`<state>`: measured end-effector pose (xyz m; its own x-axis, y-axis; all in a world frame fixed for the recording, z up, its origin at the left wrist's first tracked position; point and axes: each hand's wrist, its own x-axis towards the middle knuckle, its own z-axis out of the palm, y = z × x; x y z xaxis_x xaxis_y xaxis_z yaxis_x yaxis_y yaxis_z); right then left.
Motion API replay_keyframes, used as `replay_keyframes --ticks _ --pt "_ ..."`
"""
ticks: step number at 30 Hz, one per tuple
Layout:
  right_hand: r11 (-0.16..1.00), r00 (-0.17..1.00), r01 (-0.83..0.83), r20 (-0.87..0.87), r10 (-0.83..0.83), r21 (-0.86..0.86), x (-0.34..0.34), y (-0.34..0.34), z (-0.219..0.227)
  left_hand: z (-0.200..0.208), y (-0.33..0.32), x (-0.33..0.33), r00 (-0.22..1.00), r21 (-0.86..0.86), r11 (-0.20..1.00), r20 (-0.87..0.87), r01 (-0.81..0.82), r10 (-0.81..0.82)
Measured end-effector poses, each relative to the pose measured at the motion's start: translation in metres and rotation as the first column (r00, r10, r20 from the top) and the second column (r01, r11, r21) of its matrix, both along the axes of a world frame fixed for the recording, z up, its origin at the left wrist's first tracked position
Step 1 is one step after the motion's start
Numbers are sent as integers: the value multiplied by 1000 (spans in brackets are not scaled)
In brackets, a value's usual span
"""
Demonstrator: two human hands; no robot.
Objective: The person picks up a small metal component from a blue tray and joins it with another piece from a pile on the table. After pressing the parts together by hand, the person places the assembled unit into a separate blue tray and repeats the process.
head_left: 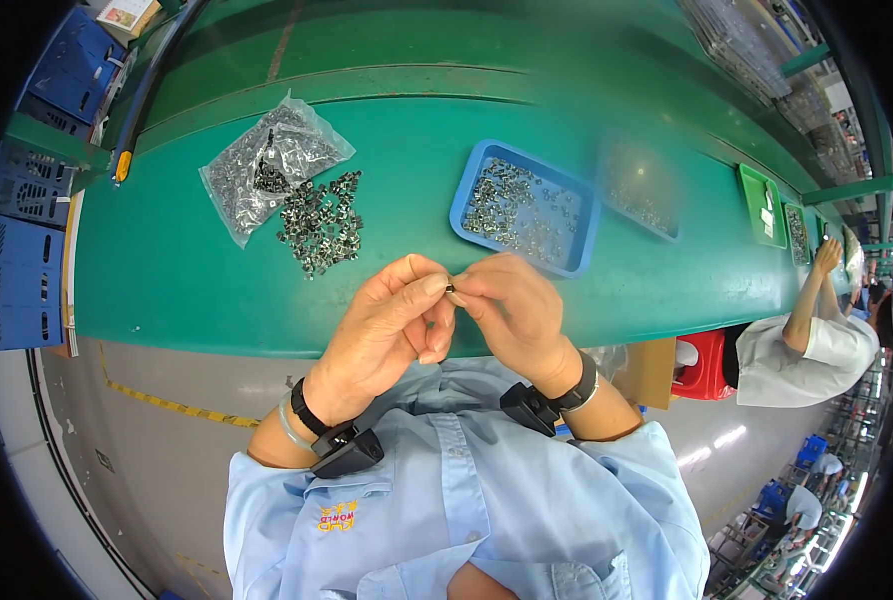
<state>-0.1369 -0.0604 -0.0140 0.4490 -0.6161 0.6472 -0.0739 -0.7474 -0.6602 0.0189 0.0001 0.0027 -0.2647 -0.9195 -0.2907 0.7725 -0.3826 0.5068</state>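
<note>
Above the near edge of the bench, my left hand (392,310) and my right hand (519,308) meet fingertip to fingertip. Between them they pinch a small dark metal part (451,289), mostly covered by the fingers. Beyond my left hand lies a loose pile of small shiny metal parts (322,222), spilling from a clear plastic bag (237,185) of the same pieces. Past my right hand stands a blue tray (459,205) with many small metal parts (502,205) spread in it.
A green tray (757,212) and a smaller parts tray (796,235) stand farther right on the green bench (397,150). A co-worker in a white shirt (807,360) sits at right, beside a red stool (702,365). Blue crates (22,280) are stacked at left.
</note>
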Motion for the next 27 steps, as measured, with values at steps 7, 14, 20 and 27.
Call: replay_keyframes --ticks 7,14,20,27 --pt "998 1000 23 -1 -23 52 0 2 2 2 1 -4 992 -77 996 119 -34 43" --pt "996 999 33 5 -33 87 0 4 1 -2 0 -5 998 -58 997 49 -45 48" --pt "997 999 -8 -42 12 82 -2 -1 6 -2 -2 -1 993 -61 997 104 -46 52" --pt "997 995 -47 -84 52 63 -3 -5 5 -2 -1 0 977 -93 995 207 -38 57"
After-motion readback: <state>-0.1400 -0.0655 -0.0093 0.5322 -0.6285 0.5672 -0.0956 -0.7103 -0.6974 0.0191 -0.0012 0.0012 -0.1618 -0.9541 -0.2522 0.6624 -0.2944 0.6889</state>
